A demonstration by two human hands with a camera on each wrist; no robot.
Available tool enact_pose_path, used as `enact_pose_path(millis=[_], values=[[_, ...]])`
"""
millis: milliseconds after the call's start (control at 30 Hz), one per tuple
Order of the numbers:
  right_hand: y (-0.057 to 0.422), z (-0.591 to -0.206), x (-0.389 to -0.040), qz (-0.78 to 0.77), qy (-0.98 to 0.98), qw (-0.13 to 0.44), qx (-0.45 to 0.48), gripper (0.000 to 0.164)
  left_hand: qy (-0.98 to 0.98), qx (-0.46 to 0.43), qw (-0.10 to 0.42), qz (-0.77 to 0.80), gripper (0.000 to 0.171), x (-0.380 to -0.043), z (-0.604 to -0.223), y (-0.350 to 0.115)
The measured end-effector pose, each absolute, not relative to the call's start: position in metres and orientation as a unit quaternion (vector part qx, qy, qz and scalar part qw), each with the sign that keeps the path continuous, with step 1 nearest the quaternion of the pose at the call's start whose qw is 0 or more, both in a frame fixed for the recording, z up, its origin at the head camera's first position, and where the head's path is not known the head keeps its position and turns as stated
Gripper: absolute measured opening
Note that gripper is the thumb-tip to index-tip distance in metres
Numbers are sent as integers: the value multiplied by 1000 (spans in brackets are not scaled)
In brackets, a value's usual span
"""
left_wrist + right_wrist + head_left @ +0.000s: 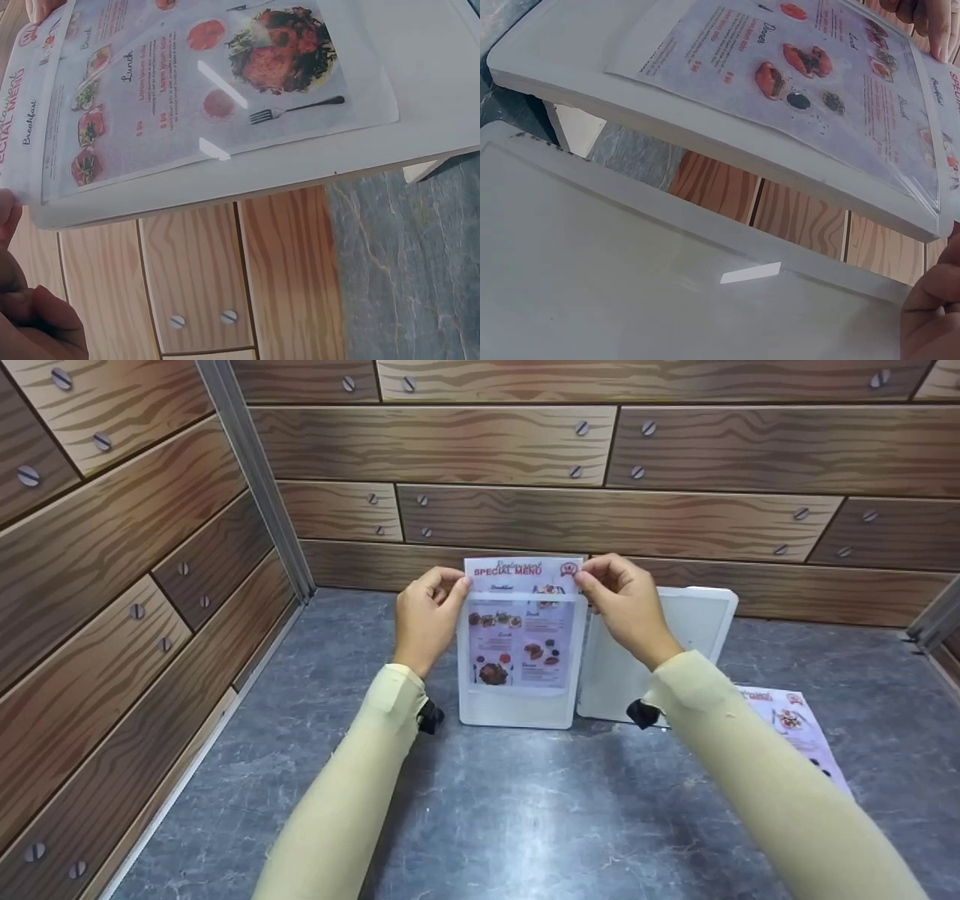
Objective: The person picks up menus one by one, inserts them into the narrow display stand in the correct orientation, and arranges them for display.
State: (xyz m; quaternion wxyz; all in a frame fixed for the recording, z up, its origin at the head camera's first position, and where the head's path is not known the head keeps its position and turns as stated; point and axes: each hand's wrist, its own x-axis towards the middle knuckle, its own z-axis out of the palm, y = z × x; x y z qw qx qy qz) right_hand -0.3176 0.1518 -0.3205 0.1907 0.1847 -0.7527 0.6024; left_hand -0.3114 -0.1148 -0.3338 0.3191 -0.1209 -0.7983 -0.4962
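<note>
A printed restaurant menu sheet (517, 577) sits mostly inside the clear front of a white upright stand (517, 711). Its top strip sticks out above the stand's upper edge, and its lower end lies above the stand's bottom. My left hand (427, 615) pinches the sheet's top left corner between thumb and fingers. At the top right corner, my right hand (626, 604) pinches the sheet likewise. Through the clear cover, the menu's food pictures (281, 52) show in the left wrist view. The right wrist view shows the sheet's other edge (780, 124) within the stand (570, 56).
Close on the right stands a second white stand (694, 622), partly behind my right hand and forearm. Another menu sheet (784, 716) lies flat on the grey marbled table (480, 825), partly under my right sleeve. Wood-patterned panels (525, 442) enclose the back and left side.
</note>
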Motion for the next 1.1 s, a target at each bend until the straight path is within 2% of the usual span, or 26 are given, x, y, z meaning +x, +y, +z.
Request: enact_pose_path(millis=[433,900,1100], values=[[149,-324,-315,586,-768,196,167,18,-803,-123,293,-505,13,-311,-338,-116],[151,-323,-313,590,-769,178,171,17,-775,-131,314,-533,15,-314,-326,-112],[152,-322,-313,608,-756,171,170,24,-787,-133,307,-518,15,-312,-330,-114]])
